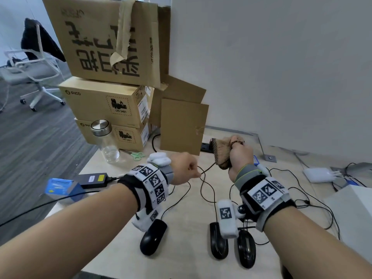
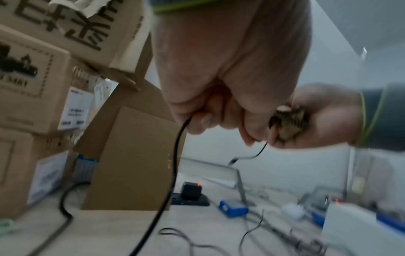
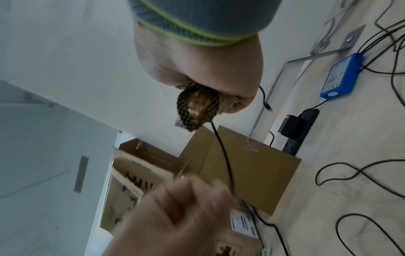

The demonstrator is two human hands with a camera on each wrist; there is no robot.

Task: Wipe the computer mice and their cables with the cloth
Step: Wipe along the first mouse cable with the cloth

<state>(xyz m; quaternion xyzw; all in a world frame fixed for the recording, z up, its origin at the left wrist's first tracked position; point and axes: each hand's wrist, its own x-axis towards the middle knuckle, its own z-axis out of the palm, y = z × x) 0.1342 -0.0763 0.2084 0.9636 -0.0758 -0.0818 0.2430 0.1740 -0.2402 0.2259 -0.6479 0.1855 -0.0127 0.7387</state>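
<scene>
The left hand [image 1: 184,168] is curled into a loose fist above the bench [image 1: 187,264], pinching a thin black cable [image 1: 207,170] between thumb and fingertips. The right hand [image 1: 240,158], to its right and slightly higher, is clenched around a bunched brown cloth [image 1: 221,151] with a dark checked edge; the same cable runs into the cloth, so the cloth is wrapped around it inside the fist. In the right wrist view the cable's plug end [image 3: 268,106] sticks out free on the far side of that fist. A short taut stretch of cable spans the gap between the two hands, and from the left hand it drops in loops down to the bench.

Near the person, three black computer mice lie on the pale bench: one at the left [image 1: 154,236], and two side by side at the right [image 1: 218,241] [image 1: 246,250], partly hidden by the wrist gear. Their thin cables trail across the surface in loose curves.

Farther off at the left stand stacked cardboard boxes [image 1: 104,101], with a clear glass jar [image 1: 105,140] with a metal lid and green-handled scissors [image 1: 136,155] in front of them. A black power brick [image 1: 93,179] and a blue box [image 1: 60,188] sit at the left edge. A black power strip [image 1: 206,147] lies by the wall beyond the hands, and a white adapter [image 1: 318,174] rests at the far right.
</scene>
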